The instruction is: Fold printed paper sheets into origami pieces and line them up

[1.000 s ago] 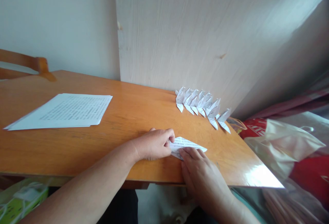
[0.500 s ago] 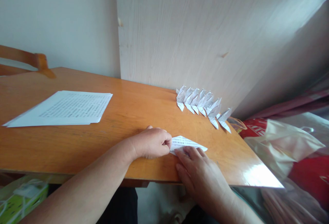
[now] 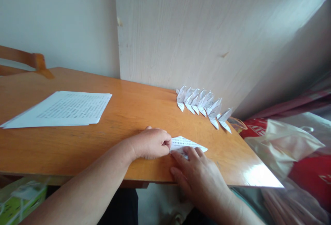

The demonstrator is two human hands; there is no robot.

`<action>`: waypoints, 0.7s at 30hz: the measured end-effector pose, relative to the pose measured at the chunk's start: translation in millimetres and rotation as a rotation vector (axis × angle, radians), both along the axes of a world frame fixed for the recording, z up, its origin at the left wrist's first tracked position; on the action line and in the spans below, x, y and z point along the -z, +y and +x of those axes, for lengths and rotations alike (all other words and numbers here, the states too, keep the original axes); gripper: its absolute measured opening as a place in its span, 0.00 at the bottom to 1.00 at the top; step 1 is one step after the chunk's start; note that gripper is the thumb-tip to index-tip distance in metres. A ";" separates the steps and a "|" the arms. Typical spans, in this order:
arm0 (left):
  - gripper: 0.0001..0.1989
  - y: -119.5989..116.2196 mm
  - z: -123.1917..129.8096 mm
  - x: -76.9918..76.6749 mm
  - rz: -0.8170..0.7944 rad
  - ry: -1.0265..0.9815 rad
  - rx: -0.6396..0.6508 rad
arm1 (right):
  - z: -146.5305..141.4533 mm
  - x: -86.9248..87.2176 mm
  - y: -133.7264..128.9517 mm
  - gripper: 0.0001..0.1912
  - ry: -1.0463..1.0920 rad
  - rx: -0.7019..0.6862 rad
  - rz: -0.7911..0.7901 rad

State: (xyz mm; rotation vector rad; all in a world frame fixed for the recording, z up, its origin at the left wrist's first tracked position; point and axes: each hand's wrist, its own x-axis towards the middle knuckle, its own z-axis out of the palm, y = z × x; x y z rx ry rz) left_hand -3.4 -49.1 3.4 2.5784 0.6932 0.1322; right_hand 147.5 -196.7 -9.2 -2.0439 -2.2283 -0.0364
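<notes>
A folded, pointed piece of printed white paper [image 3: 184, 141] lies flat on the wooden table, its tip toward the right. My left hand [image 3: 155, 143] is closed at the paper's left end, fingers curled over its edge. My right hand [image 3: 198, 170] rests on the near side of the paper, fingers spread and fingertips pressing down on it, thumb apart. Behind them, several folded paper pieces [image 3: 199, 102] with upright points stand in a row near the back panel.
A stack of printed sheets [image 3: 74, 109] lies on the left of the table [image 3: 124, 109]. A chair back [image 3: 38, 63] is at the far left. Red and white bags [image 3: 281, 142] stand beyond the right edge; a green bag [image 3: 23, 201] is below at left.
My right hand has slid slightly left along the paper, its thumb and index finger now closer to my left hand. My left hand stays in place on the paper.
</notes>
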 end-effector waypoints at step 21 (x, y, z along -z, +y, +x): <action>0.10 -4.9 10.6 5.1 0.097 0.011 -0.137 | 25.5 9.2 -0.5 0.23 0.180 -0.027 0.110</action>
